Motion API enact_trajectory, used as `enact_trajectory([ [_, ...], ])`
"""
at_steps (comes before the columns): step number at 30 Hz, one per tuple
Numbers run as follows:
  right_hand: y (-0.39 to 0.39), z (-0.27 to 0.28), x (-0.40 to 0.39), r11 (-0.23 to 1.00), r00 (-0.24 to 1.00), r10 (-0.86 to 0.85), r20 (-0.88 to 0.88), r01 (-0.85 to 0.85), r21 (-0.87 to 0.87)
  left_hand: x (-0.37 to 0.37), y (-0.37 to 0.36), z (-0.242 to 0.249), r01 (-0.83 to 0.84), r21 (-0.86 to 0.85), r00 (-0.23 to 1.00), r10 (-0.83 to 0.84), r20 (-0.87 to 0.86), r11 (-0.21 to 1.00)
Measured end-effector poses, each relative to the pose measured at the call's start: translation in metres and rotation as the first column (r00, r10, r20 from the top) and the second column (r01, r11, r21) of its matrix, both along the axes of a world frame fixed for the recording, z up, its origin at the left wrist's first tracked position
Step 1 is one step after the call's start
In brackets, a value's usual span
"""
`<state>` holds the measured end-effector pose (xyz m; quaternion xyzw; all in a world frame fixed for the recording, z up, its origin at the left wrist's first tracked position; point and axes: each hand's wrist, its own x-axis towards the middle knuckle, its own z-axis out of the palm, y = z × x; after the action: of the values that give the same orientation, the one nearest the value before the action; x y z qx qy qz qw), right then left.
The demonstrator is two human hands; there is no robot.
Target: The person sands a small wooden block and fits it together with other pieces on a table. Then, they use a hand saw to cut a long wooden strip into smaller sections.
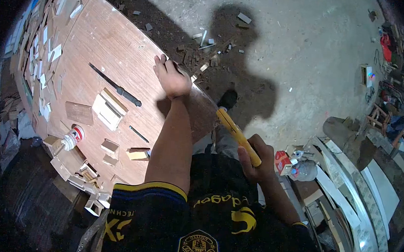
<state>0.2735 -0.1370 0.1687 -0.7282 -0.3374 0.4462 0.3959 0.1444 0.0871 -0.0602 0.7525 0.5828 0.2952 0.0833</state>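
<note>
My left hand (171,79) lies palm down at the edge of the wooden tabletop (123,45), fingers stretched out and slightly apart. Just beyond that hand, a small pale wood piece (194,78) shows at the edge; what lies under the palm is hidden. My right hand (258,159) is wrapped around one end of a long yellow tool (235,132) with a dark line along its length. Its far end points toward the corner of the table, and its exact kind cannot be made out.
On the table lie a dark rod-like tool (115,86), a small wooden box (109,110), a thin dark stick (138,133) and a white-and-red bottle (73,137). Wood offcuts (52,54) crowd its far left. Scraps litter the floor; a plastic jug (304,170) stands right, near long boards (347,192).
</note>
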Motion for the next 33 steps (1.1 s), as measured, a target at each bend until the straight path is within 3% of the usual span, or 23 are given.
enact_trajectory([
  [3,-0.001,-0.004,0.005,0.999,1.0,0.027,0.003,-0.026,-0.031,0.003,0.002,0.004,-0.001,-0.066,0.998,0.005,0.06,0.998],
  [15,-0.001,0.003,0.002,0.998,1.0,0.022,0.007,-0.022,-0.058,0.001,0.0,-0.002,-0.041,0.009,0.999,0.041,0.031,0.999],
  [18,0.006,0.014,-0.003,0.994,0.998,0.056,0.035,-0.052,-0.101,0.0,0.0,-0.002,-0.008,-0.069,0.998,0.012,0.058,0.998],
  [21,0.012,0.016,-0.011,0.992,0.984,0.122,0.132,-0.118,-0.037,0.004,0.002,-0.004,-0.056,0.038,0.995,0.053,0.085,0.998],
  [29,0.032,0.037,-0.005,0.98,0.997,0.071,0.028,-0.065,-0.19,0.0,-0.002,0.002,0.001,-0.075,0.995,0.007,0.104,0.997],
  [33,0.03,0.046,-0.007,0.983,0.99,0.119,0.07,-0.108,-0.147,-0.003,-0.001,-0.019,0.056,0.016,0.994,-0.057,0.096,0.998],
])
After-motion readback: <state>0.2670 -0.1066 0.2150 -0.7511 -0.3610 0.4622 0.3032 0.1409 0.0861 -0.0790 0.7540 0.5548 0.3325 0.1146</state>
